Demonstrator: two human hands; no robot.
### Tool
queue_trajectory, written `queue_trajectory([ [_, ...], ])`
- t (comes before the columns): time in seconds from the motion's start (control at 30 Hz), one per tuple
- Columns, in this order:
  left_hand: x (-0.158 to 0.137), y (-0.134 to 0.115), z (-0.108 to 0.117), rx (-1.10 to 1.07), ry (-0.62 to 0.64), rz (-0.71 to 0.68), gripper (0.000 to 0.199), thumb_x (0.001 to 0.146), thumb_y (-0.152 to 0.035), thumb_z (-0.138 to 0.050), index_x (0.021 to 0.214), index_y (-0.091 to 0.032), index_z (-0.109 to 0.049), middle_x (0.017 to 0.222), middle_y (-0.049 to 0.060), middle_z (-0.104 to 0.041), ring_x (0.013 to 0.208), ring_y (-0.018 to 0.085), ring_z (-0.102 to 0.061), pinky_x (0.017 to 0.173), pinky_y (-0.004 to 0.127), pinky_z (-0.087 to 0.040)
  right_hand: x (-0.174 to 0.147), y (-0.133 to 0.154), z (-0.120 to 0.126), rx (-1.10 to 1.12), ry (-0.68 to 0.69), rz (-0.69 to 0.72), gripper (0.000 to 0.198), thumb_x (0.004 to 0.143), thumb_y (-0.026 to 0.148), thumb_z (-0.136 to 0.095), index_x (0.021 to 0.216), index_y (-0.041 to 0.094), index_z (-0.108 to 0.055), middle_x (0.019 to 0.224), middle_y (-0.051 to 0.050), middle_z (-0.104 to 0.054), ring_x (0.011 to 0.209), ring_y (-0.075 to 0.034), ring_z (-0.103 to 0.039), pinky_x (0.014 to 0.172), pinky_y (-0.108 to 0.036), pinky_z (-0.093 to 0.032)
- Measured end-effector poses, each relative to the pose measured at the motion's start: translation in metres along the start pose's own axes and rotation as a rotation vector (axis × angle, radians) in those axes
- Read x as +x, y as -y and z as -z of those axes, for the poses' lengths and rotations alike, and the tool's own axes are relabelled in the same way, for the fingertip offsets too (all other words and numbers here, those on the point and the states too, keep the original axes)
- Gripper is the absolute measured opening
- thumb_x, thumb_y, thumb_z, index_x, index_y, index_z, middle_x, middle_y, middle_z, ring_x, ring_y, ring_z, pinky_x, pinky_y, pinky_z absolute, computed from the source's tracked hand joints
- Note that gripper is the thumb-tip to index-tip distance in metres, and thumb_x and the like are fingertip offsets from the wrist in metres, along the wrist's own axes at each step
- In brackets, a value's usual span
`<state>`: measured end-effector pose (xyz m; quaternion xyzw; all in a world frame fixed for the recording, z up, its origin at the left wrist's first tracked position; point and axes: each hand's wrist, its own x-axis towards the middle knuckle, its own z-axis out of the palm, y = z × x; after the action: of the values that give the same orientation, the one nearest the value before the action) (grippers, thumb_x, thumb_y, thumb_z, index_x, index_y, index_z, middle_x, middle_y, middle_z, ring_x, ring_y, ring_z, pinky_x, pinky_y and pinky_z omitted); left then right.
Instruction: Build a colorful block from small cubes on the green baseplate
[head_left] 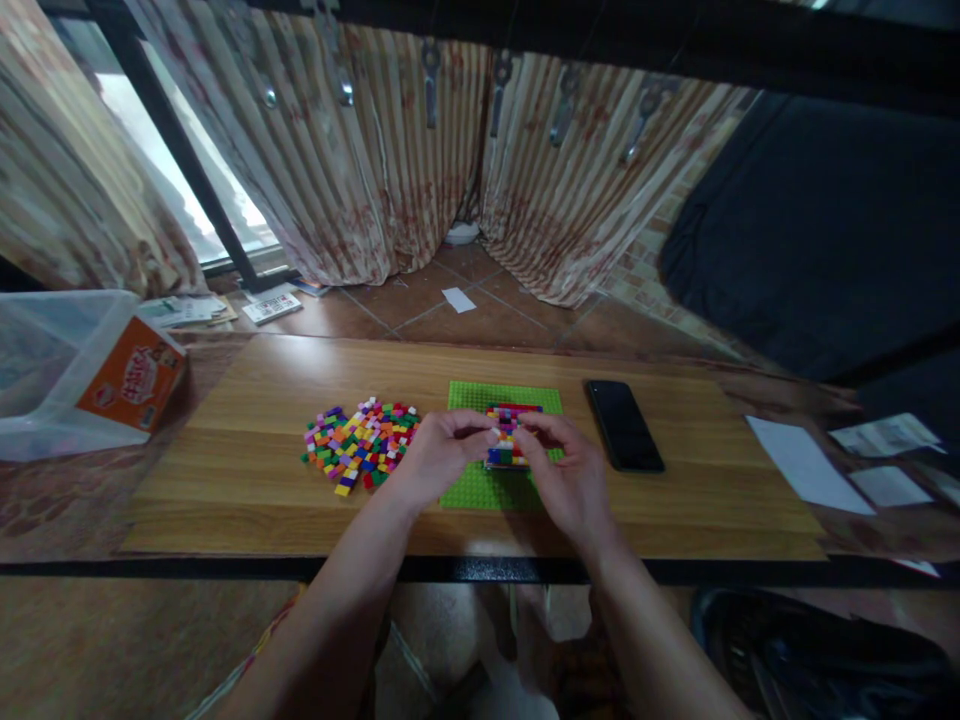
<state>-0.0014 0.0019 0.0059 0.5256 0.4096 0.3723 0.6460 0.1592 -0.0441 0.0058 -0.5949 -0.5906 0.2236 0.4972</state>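
A block of multicoloured toy bricks (510, 457) stands on a green studded baseplate (487, 495). My left hand (442, 450) reaches in from the left, its thumb and forefinger closed at the near-left side of the brick block. From the other side my right hand (570, 465) has its thumb and forefinger closed on the block's right part. Fingertips of both hands almost meet over the middle and cover some of the bricks. Whether a single loose brick is between them is too small to make out. Left of the baseplate lies a pile of small loose toy bricks (364, 440).
A black phone (625, 425) lies right of the baseplate on the wooden board (247, 430). At the far left is a clear plastic bin (67, 390) with an orange label. White paper (806, 462) lies at the right. Curtains (420, 160) hang behind.
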Motion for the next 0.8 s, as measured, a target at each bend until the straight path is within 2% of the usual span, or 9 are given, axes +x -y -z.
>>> queue_trajectory([
  [0.13, -0.001, -0.002, -0.005, -0.097, 0.04, -0.001, 0.016, 0.069, -0.028, -0.075, 0.078, -0.015, -0.072, 0.071, 0.0, -0.066, 0.062, 0.009, -0.054, 0.061, 0.023, -0.042, -0.002, 0.003, -0.006, 0.24, 0.098, -0.094, 0.014, 0.081, 0.036, -0.069, 0.086, 0.023, -0.072, 0.086, -0.001, -0.072, 0.08, -0.017, -0.065, 0.076, -0.031, -0.049],
  [0.33, -0.004, -0.003, -0.007, -0.156, 0.138, -0.006, 0.018, 0.072, -0.03, -0.075, 0.076, -0.013, -0.069, 0.07, 0.0, -0.063, 0.064, 0.008, -0.054, 0.063, 0.022, -0.042, -0.002, 0.005, -0.001, 0.393, 0.115, -0.165, 0.007, 0.076, 0.03, -0.073, 0.074, 0.023, -0.074, 0.072, 0.001, -0.072, 0.069, -0.015, -0.063, 0.07, -0.028, -0.049],
  [0.5, -0.005, 0.0, -0.012, -0.295, 0.127, 0.051, 0.021, 0.07, -0.031, -0.077, 0.079, -0.013, -0.069, 0.068, 0.0, -0.063, 0.061, 0.007, -0.054, 0.063, 0.023, -0.044, 0.0, 0.003, 0.006, 0.491, 0.086, -0.209, 0.008, 0.071, 0.03, -0.077, 0.077, 0.025, -0.076, 0.076, 0.001, -0.074, 0.07, -0.015, -0.064, 0.07, -0.03, -0.052],
  [0.63, -0.004, -0.006, -0.01, -0.355, 0.016, 0.078, 0.023, 0.065, -0.029, -0.08, 0.075, -0.014, -0.067, 0.069, -0.001, -0.065, 0.062, 0.008, -0.058, 0.065, 0.024, -0.048, 0.006, -0.003, 0.016, 0.421, 0.02, -0.252, 0.021, 0.074, 0.037, -0.073, 0.091, 0.025, -0.077, 0.082, -0.001, -0.075, 0.068, -0.015, -0.064, 0.067, -0.031, -0.053],
  [0.8, -0.003, -0.011, -0.005, -0.258, -0.063, 0.106, 0.021, 0.064, -0.026, -0.079, 0.074, -0.013, -0.065, 0.068, -0.001, -0.066, 0.06, 0.009, -0.061, 0.066, 0.026, -0.051, 0.011, -0.011, 0.029, 0.182, 0.013, -0.241, 0.022, 0.078, 0.039, -0.066, 0.087, 0.021, -0.076, 0.078, -0.003, -0.074, 0.065, -0.016, -0.063, 0.064, -0.031, -0.053],
])
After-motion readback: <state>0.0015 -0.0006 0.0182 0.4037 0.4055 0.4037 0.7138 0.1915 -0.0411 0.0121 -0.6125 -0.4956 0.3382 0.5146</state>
